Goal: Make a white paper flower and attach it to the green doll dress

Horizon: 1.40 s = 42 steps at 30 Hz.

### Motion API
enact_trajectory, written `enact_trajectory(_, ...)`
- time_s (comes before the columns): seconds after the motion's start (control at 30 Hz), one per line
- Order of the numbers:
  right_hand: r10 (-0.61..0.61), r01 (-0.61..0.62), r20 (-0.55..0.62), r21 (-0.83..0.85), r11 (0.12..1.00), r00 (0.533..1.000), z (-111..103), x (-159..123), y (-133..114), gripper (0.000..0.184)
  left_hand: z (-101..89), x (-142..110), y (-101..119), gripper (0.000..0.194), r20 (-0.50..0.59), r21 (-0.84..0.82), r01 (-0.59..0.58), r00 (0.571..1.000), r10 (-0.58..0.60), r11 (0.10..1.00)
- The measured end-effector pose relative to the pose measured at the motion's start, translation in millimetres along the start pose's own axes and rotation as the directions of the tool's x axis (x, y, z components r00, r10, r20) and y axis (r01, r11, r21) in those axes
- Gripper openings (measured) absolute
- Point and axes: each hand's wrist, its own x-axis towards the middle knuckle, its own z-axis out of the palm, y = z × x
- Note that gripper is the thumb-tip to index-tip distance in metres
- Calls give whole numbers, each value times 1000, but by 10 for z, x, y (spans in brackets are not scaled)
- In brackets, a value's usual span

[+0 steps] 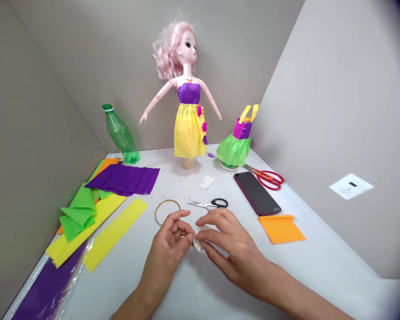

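Note:
Between my two hands is a small crumpled white piece (pixel 199 245), perhaps paper or tissue, partly hidden by my fingers. My left hand (pixel 171 242) pinches its left edge between thumb and fingertips. On the other side, the thumb and fingers of my right hand (pixel 231 242) are closed round it. Just beyond my fingertips lie small black-handled scissors (pixel 216 203) and a thin gold-coloured ring (pixel 156 213). A flat white scrap (pixel 207 182) rests farther back on the table.
A doll (pixel 190 129) in purple and yellow stands at the back. Beside it are a green bottle (pixel 120 135) and a small green-skirted dress (pixel 235 149). Coloured sheets (pixel 123 180) cover the left side. Phone (pixel 257 193), red-handled scissors (pixel 270 179) and orange piece (pixel 282 230) lie right.

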Motion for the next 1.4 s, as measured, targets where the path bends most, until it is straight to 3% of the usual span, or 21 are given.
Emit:
enact_trajectory(0.33,-14,15,-36,29,999,999,7,-9,18,20,-11,6,21,37,-15,46,20,1000,-19,999)
enact_trajectory(0.5,-115,106,-63,-129,986,991,23,-4,5,24,-7,0,6,38,16,25,43,999,-43,999)
enact_trajectory(0.7,-243,194,-84,-384,903,966,5,-30,130,23,-18,18,47,36,-1,32,60,998,-60,998)
enact_trajectory(1.1,-358,344,50,-421,839,933,-47,-50,160,27,-57,44,24,36,55,-37,40,998,-38,999)
enact_trajectory(1.4,-377,375,92,-460,805,922,-78,-33,139,29,-68,36,47,35,86,-106,57,995,-48,993)
